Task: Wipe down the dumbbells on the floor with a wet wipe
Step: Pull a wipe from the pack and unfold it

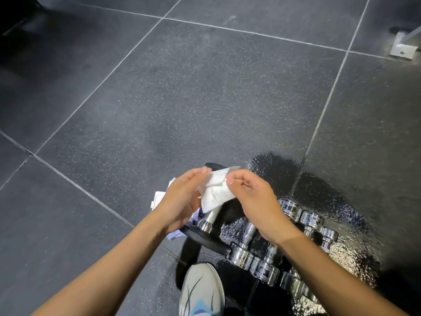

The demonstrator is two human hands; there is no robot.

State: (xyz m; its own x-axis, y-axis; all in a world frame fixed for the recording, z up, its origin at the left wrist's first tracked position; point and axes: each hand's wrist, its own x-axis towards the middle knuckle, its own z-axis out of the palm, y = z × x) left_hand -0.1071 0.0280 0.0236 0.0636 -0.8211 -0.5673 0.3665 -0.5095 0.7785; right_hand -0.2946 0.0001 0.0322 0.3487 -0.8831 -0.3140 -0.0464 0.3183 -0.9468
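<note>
A white wet wipe (216, 190) is stretched between both hands above the floor. My left hand (182, 199) pinches its left edge and my right hand (252, 197) pinches its upper right edge. Directly below lies a large dumbbell with black plates and a chrome handle (210, 218), partly hidden by the wipe and my hands. To its right, several small chrome dumbbells (264, 267) lie side by side on the dark floor. Neither hand touches a dumbbell.
A white and purple wipe packet (159, 199) lies under my left hand. My white shoe (201, 290) stands at the bottom centre, close to the dumbbells. The floor around the chrome dumbbells looks wet and shiny. A white metal foot (403, 45) sits far right.
</note>
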